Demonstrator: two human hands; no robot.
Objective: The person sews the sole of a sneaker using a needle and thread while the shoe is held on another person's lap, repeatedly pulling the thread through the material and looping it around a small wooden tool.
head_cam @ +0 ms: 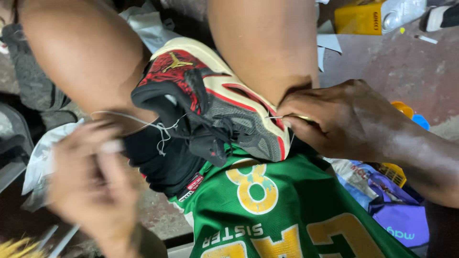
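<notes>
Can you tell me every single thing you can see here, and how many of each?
High-top sneaker: one, grey and black with red panels and cream sole, wedged between the knees.
Thin white thread: one, runs from the blurred hand to the sneaker.
Metal needle: one, silver, at the sneaker's sole edge.
Green jersey: one, with yellow lettering, over the lap.
Yellow box: one, top right on the floor.
Purple bag: one, lower right.
Knees: two, bare, either side of the sneaker.
Left hand: blurred, pulling the thread.
Right hand: pinching the needle.
</notes>
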